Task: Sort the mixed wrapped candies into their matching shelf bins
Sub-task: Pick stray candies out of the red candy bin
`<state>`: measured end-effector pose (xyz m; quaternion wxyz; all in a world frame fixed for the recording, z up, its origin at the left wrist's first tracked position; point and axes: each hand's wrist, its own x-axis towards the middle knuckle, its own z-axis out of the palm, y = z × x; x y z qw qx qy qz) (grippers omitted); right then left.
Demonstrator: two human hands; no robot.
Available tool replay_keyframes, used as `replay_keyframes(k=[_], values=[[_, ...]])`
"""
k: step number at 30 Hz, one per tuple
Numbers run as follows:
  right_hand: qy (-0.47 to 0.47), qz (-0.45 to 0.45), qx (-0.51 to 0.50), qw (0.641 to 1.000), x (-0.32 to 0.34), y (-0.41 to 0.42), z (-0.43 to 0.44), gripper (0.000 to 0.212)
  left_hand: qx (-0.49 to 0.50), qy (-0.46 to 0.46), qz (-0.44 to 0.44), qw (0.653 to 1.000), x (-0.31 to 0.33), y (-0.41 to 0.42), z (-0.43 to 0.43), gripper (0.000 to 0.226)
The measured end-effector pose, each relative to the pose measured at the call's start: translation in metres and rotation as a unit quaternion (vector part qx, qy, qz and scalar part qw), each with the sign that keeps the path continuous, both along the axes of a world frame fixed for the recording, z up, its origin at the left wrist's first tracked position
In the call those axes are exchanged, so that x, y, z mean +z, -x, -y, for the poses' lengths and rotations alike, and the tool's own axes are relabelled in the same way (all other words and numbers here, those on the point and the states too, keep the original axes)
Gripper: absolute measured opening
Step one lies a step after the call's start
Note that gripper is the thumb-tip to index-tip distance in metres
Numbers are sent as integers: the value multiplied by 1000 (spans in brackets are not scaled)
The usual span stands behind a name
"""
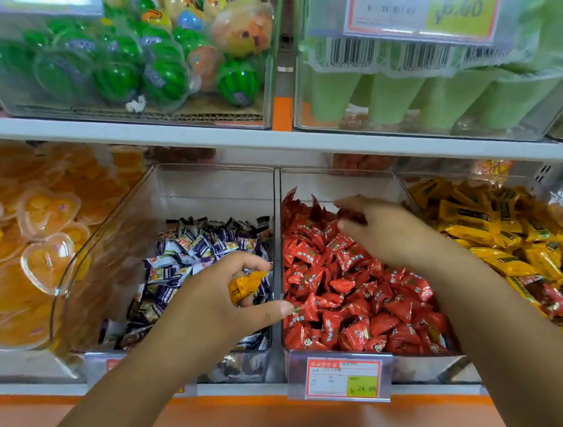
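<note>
Orange candy (245, 284) sits pinched inside the left hand (212, 299), just left of the red bin (335, 179); right hand (388, 234) over it pinches a red candy (352, 214).

yellow candy (245, 284) over purple-candy bin (216, 192); red candy (351, 214) over red-candy bin (339, 180)
</note>
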<state>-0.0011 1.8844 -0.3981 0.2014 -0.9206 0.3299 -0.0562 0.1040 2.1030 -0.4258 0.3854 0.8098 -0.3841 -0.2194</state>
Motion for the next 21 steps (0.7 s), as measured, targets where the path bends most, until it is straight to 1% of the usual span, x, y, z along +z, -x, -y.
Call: replay_keyframes(k=[1,2,3,5,8,10,12,13,14,15,16,17,19,21], values=[[12,-84,-4,996,-9,3,0,61,0,-1,0,1000,0,-1,0,43],[21,-139,-2,990,-20,2,-4,73,0,-1,-3,1000,-1,-1,1,42],[28,-161,8,987,-30,0,-11,79,-1,0,-5,1000,-1,-2,1,42],[29,-143,45,988,-45,-7,-26,77,-3,-4,-5,1000,-1,-3,2,45],[20,-122,107,986,-45,-7,-34,69,-2,0,-17,1000,0,-3,2,52],[-33,-103,143,984,-32,0,-28,62,-5,1,-22,1000,1,-2,3,52],[-95,-25,133,986,-12,6,-19,46,-10,-2,-16,1000,1,-2,4,53],[-101,20,107,989,-4,7,-12,38,-11,-5,-15,1000,0,-2,4,54],[-84,47,77,992,3,6,-3,33,-11,-7,-17,1000,0,-2,4,54],[-57,42,57,996,8,4,7,33,-10,-9,-20,1000,0,-3,3,55],[-41,9,49,998,11,2,18,37,-10,-11,-22,1000,0,-3,3,55],[-39,-44,58,997,11,0,26,45,-11,-13,-23,1000,0,-3,3,56],[-68,-139,76,985,8,-6,35,58,-12,-18,-22,1000,-1,-5,3,57],[-64,-170,92,979,2,-12,36,63,-15,-23,-18,999,-1,-7,3,56]])
